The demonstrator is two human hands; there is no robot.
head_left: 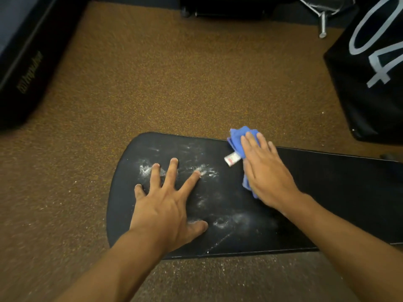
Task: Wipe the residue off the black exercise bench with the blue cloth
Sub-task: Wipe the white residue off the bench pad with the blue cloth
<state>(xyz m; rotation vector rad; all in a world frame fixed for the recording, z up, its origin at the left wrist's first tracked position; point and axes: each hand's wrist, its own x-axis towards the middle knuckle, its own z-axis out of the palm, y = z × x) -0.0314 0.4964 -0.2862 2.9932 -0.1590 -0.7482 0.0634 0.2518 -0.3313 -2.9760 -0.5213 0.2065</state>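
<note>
Head view is showing us looking down at our own two bare hands on the black exercise bench (pixel 305 192), whose pad is running from a rounded left end off toward the right edge, where it is being cut off. Our left hand (pixel 168 205) is lying flat on the pad with its fingers spread wide, gripping nothing, its fingertips sitting among the white powdery residue (pixel 146 170) smeared across the left half of the bench. More faint smudges are trailing toward the near edge beside our thumb, though how far they are spreading is hard to make out against the dark surface. Our right hand (pixel 266 173) is pressing palm-down on the blue cloth (pixel 237 136), bunched at the far edge of the bench; most of the cloth is hiding under the hand, with folds poking out beyond the fingertips and a strip showing along the left side of the palm. A small white tag (pixel 232 159) is sticking out from the cloth, its printing too blurred to read. Speckled brown flooring (pixel 174 73) is surrounding the bench. A black bag (pixel 370 83) with large pale numerals is sitting at far right, partly cropped, and dark equipment (pixel 24 62) at far left is carrying lettering we are unable to read.
</note>
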